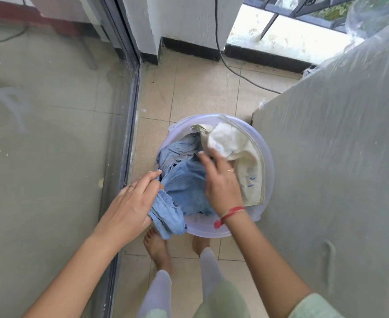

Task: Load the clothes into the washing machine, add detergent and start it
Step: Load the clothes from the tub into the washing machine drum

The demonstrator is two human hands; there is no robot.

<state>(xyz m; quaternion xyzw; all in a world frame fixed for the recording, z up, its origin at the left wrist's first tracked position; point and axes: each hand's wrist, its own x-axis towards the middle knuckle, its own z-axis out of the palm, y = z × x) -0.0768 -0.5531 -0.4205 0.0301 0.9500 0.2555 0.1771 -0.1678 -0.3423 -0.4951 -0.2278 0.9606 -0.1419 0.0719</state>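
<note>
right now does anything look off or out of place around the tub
Mostly fine. One end of the blue denim garment hangs over the near rim of the plastic tub, held by the left hand. A black cable also trails loose across the floor tiles behind.

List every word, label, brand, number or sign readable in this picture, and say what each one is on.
No readable text anywhere in the head view.
Cream cloth in the tub: blue marks, but they form no legible letters.
Blue denim garment gripped by the left hand: a small dark button or tag at its hem, too small to read.
Plastic-covered appliance on the right: no label shows through the cover.
</note>
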